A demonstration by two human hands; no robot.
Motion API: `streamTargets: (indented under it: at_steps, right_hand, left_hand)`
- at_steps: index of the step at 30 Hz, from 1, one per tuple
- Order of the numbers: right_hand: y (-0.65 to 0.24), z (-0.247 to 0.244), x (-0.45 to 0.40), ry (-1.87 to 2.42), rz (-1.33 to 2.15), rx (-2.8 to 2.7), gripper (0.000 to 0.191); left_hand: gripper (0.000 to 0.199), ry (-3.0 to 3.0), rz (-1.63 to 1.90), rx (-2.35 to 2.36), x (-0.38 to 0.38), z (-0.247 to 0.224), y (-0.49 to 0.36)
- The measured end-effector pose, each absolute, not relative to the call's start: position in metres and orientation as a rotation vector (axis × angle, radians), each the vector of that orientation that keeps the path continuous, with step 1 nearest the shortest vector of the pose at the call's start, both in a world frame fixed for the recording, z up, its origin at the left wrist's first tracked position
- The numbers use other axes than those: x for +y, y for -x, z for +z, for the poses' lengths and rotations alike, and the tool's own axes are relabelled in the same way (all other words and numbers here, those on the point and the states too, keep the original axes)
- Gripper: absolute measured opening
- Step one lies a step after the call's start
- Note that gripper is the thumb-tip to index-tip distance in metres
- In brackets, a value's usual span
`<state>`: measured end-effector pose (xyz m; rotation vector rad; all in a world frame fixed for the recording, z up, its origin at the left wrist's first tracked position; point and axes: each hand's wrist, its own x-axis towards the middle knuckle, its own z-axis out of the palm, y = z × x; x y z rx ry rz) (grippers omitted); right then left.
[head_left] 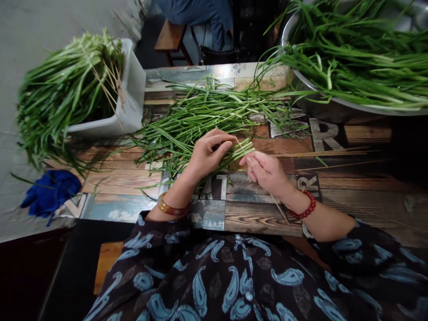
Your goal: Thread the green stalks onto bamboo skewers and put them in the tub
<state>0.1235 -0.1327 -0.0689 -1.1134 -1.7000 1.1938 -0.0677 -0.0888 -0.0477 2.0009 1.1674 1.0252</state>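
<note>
My left hand [210, 151] is closed around a small bunch of green stalks [243, 149], whose pale ends point right. A thin straw strand runs over these ends. My right hand [264, 171], fingers pinched, grips the strand beside the stalk ends; its tail [280, 209] hangs down below the palm toward the table's near edge. Just beyond both hands lies a loose heap of long green stalks [203, 107].
A white bin [132, 93] at the left holds bundled greens with straw strands. At the upper right is a large metal basin [309, 84] of greens. More strands [327, 154] lie right on the patterned table [261, 218]. A blue cloth [51, 189] is far left; a person sits beyond.
</note>
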Motion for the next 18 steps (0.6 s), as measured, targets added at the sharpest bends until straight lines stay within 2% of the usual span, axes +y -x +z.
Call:
streamTargets:
  at_steps: [7, 13, 18]
  right_hand:
    - [-0.1234, -0.0696, -0.1332, 1.074, 1.166, -1.756, 0.035]
    - [-0.1241, -0.0734, -0.1342, 1.089, 1.184, -1.753, 0.030]
    - [-0.1242, -0.0756, -0.1362, 1.115, 1.090, -1.806, 0.032]
  left_hand:
    - [0.034, -1.846, 0.712, 1.007, -0.0925, -0.0379, 0.0657]
    - [0.031, -1.715, 0.827, 1.125, -0.0937, -0.0387, 0.0669]
    - [0.028, -1.695, 0.782, 1.096, -0.0942, -0.0369, 0.0689]
